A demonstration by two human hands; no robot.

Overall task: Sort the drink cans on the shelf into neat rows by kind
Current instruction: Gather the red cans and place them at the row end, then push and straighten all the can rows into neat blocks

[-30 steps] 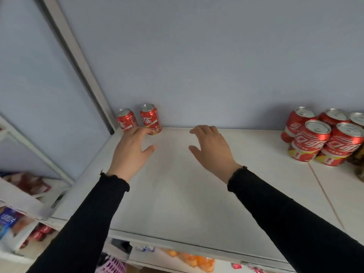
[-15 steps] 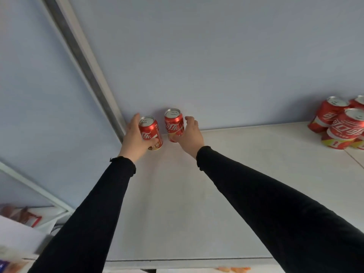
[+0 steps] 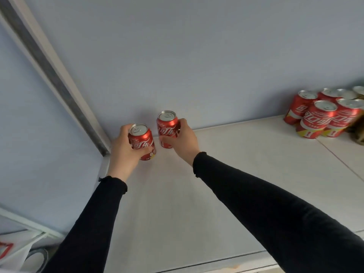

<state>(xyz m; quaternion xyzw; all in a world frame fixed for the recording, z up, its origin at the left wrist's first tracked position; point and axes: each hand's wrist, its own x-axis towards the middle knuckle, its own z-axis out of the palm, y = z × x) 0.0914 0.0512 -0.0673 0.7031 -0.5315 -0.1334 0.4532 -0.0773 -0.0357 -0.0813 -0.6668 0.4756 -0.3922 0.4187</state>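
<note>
Two forearms enter from the lower edge of the view, each covered by a long, close-fitting black sleeve of plain, matte fabric without print, logo or buttons. The left sleeve (image 3: 94, 217) ends at the wrist in a narrow, slightly gathered cuff with a wavy edge; the right sleeve (image 3: 275, 211) ends in a like cuff. The weave is probably a fine knit, though the picture is too soft to tell. Beyond the cuffs the left hand (image 3: 123, 149) and the right hand (image 3: 184, 139) are bare, without gloves; no rings or watch show on the visible sides.
</note>
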